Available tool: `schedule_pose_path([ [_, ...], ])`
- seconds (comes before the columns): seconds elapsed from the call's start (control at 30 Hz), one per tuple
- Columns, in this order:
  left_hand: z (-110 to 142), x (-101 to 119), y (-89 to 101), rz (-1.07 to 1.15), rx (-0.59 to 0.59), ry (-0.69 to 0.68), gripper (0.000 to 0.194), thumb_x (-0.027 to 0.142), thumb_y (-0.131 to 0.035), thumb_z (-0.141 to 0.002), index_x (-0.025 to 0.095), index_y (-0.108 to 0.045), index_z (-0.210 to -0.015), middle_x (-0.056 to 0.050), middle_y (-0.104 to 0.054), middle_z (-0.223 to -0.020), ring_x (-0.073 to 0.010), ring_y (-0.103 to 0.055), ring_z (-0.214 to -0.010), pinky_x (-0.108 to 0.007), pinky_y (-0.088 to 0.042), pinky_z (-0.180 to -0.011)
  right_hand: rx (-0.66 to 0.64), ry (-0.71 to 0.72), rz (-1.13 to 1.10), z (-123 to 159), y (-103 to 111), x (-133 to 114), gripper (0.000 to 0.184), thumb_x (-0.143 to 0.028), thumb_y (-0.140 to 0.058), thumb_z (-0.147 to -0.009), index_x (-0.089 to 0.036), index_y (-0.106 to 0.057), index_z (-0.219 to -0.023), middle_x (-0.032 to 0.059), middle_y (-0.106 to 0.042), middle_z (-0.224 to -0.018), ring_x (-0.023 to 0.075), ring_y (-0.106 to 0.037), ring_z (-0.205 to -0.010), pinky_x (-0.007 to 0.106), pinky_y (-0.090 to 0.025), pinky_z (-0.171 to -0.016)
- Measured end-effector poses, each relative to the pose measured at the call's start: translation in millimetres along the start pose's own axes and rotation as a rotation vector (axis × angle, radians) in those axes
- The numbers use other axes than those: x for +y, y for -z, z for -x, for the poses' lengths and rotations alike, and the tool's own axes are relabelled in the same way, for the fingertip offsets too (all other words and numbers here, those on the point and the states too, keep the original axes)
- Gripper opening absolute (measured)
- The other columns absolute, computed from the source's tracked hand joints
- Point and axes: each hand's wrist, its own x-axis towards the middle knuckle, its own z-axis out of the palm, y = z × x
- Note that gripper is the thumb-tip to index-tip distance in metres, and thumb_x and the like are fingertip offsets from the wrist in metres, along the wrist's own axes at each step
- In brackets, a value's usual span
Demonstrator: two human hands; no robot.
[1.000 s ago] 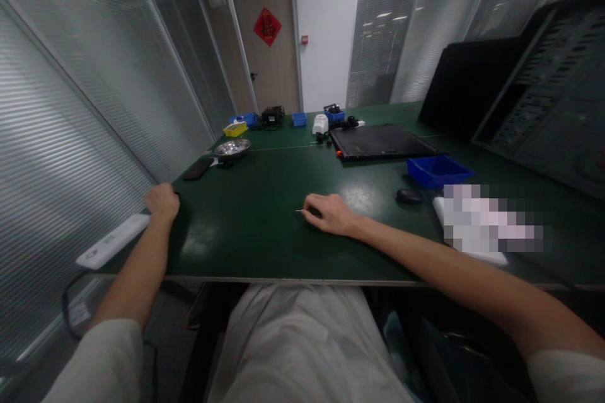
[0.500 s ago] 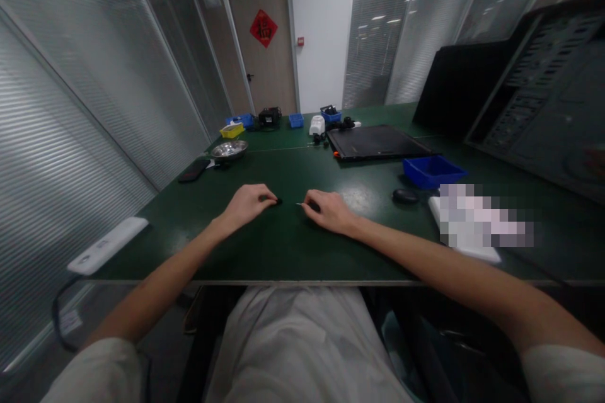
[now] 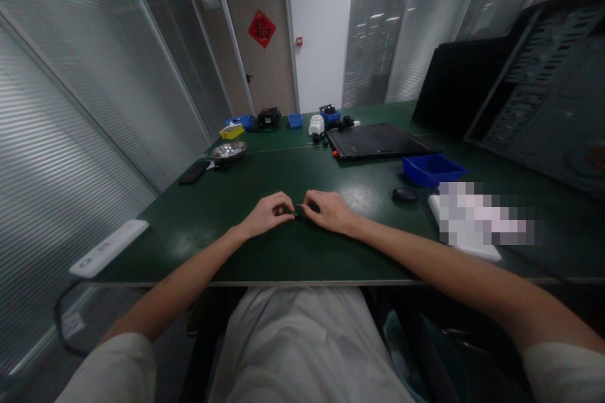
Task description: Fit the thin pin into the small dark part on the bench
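Note:
Over the green tabletop [image 3: 255, 167], both of my hands are close together in front of me. The fingertips of my left hand [image 3: 267, 215] are closed on a small black piece [image 3: 297, 215], too small to name. My right hand [image 3: 329, 211] pinches a thin object with a bright tip [image 3: 299, 204], which points left toward the left fingertips. Most of that thin object is hidden by the fingers. The bright tip is just above the black piece; whether the two touch, I cannot tell.
To the right are a black mouse [image 3: 405, 195], a blue tray [image 3: 432, 170], a white pad [image 3: 466, 245] and a large open metal case [image 3: 548, 88]. A black panel [image 3: 378, 140] lies behind. Leftward are a power strip [image 3: 109, 249], a phone [image 3: 193, 172] and a metal bowl [image 3: 229, 151].
My left hand has moved right and slightly nearer to me with the black piece, closing the gap to my right hand. My right hand stays almost in place.

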Motion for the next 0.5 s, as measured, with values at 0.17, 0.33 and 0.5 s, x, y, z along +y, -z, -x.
schedule_pose_path([
  [0.17, 0, -9, 0.3, 0.001, -0.037, 0.123, 0.037, 0.044, -0.075, -0.085, 0.014, -0.072, -0.107, -0.001, -0.059, -0.077, -0.0128, -0.049, -0.065, -0.024, -0.037, -0.060, -0.022, -0.003, 0.001, 1, 1, 0, 0.014, -0.034, -0.056, -0.097, -0.021, -0.059, -0.095, 0.0015, -0.068, -0.089, 0.0150, -0.058, -0.075, 0.026, -0.030, -0.065],
  [0.33, -2, -19, 4.4, -0.017, -0.003, 0.112, 0.031, 0.039, -0.071, -0.090, 0.016, -0.074, -0.111, -0.006, -0.067, -0.093, -0.0151, -0.055, -0.076, -0.025, -0.041, -0.067, -0.043, -0.017, 0.025, 1, 3, 0, 0.014, -0.035, -0.056, -0.097, -0.022, -0.059, -0.095, 0.0016, -0.069, -0.091, 0.0160, -0.061, -0.078, 0.027, -0.030, -0.065],
  [0.5, -1, -20, 5.3, -0.018, -0.015, 0.087, 0.030, 0.039, -0.067, -0.092, 0.016, -0.076, -0.110, -0.008, -0.067, -0.101, -0.0148, -0.057, -0.077, -0.025, -0.043, -0.068, -0.105, 0.003, 0.067, 0, 3, -2, 0.013, -0.035, -0.056, -0.096, -0.023, -0.060, -0.095, 0.0016, -0.071, -0.093, 0.0168, -0.061, -0.079, 0.027, -0.029, -0.065],
])
